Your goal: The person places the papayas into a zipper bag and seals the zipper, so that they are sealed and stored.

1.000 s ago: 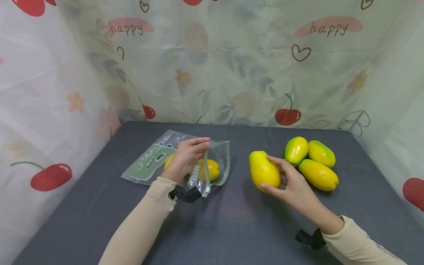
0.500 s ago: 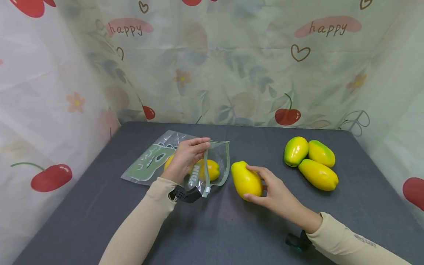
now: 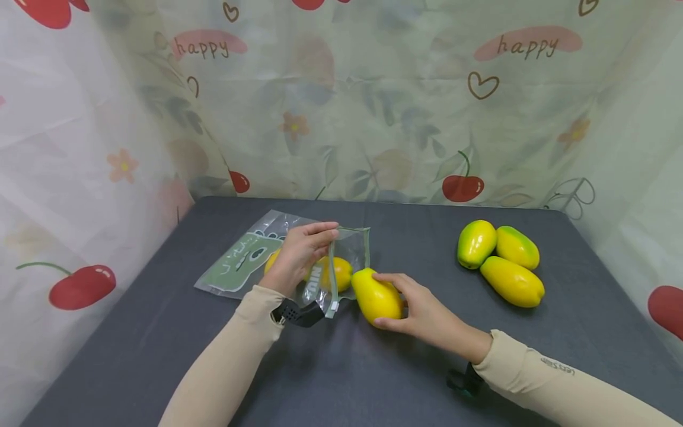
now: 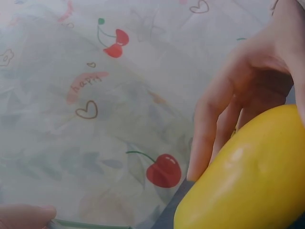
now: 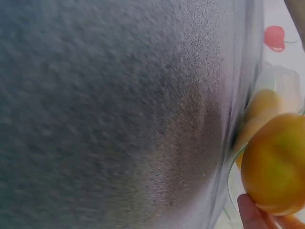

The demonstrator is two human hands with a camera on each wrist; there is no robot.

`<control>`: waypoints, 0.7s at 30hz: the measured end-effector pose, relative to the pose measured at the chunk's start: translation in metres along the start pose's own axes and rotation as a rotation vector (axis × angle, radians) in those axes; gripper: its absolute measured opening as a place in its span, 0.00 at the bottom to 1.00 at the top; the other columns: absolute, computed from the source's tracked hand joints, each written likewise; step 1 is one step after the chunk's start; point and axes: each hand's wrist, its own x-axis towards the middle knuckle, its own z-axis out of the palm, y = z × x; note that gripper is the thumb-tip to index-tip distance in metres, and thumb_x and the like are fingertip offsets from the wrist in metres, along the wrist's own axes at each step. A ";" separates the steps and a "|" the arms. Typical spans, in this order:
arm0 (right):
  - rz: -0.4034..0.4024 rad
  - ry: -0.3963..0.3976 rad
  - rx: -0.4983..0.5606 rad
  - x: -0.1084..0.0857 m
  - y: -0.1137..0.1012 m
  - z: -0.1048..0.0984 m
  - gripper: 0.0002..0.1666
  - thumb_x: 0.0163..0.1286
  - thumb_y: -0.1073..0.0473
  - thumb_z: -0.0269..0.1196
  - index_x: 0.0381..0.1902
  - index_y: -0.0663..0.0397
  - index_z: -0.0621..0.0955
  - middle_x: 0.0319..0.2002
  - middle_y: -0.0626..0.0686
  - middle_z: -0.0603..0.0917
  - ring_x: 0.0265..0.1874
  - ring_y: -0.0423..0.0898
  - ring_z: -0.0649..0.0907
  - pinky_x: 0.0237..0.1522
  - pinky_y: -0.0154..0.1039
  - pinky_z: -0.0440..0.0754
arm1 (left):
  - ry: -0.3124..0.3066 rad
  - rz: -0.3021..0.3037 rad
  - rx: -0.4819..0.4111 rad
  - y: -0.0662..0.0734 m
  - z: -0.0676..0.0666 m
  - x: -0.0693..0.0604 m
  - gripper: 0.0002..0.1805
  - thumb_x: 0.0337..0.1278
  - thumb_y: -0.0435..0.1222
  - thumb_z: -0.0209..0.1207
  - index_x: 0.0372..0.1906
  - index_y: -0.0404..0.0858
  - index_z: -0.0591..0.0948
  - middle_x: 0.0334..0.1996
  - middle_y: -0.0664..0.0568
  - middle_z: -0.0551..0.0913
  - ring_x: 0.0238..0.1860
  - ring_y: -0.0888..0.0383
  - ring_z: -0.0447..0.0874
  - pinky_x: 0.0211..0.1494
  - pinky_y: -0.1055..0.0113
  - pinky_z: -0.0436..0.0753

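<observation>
My right hand [image 3: 421, 311] grips a yellow papaya [image 3: 373, 299] by its rounded end, thumb below and fingers above. The narrow end points at the mouth of a clear zip bag [image 3: 242, 264] with a green bear print, overlapping its edge in the head view. With its fingertips my left hand [image 3: 296, 255] pinches the bag's upper edge near the opening. Yellow fruit [image 3: 341, 274] lies inside the bag, partly covered by that hand. In the left wrist view the papaya [image 4: 248, 176] looms large under the right hand's fingers. The right wrist view shows the papaya [image 5: 276, 164] blurred.
Three more yellow-green papayas [image 3: 512, 281] lie grouped at the right on the dark grey table [image 3: 368, 379]. A patterned curtain [image 3: 373, 107] encloses the back and sides. A black wrist camera [image 3: 301, 312] sits on the left wrist.
My right hand has carried the papaya leftward and slightly nearer the front, from beside the group up to the bag's mouth. The left hand and the bag stay in place.
</observation>
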 end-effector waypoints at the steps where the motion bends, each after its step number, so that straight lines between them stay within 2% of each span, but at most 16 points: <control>1: -0.008 -0.012 -0.001 0.002 0.000 0.000 0.44 0.57 0.47 0.73 0.69 0.47 0.67 0.61 0.50 0.73 0.49 0.44 0.77 0.49 0.42 0.80 | 0.005 -0.002 0.001 0.000 0.000 0.000 0.18 0.59 0.33 0.64 0.55 0.35 0.81 0.44 0.52 0.82 0.39 0.59 0.79 0.40 0.74 0.81; 4: -0.027 -0.041 -0.003 0.009 -0.001 0.000 0.44 0.57 0.46 0.72 0.69 0.47 0.68 0.60 0.50 0.74 0.49 0.45 0.76 0.48 0.41 0.80 | 0.012 -0.009 0.001 0.000 0.000 -0.001 0.17 0.59 0.33 0.65 0.53 0.36 0.83 0.46 0.51 0.82 0.42 0.58 0.80 0.41 0.74 0.81; 12: 0.008 -0.111 0.026 0.024 0.001 -0.004 0.43 0.58 0.46 0.71 0.70 0.39 0.68 0.53 0.51 0.72 0.49 0.46 0.74 0.50 0.42 0.80 | 0.003 0.000 0.010 0.000 0.000 -0.002 0.18 0.59 0.34 0.64 0.54 0.36 0.82 0.49 0.50 0.81 0.42 0.59 0.79 0.42 0.74 0.81; 21: -0.005 -0.140 0.062 0.037 0.008 -0.006 0.42 0.58 0.46 0.72 0.68 0.46 0.68 0.61 0.49 0.75 0.51 0.48 0.79 0.48 0.40 0.82 | 0.000 0.003 0.005 -0.001 0.000 -0.001 0.17 0.59 0.33 0.64 0.54 0.35 0.82 0.50 0.49 0.81 0.46 0.55 0.79 0.43 0.74 0.81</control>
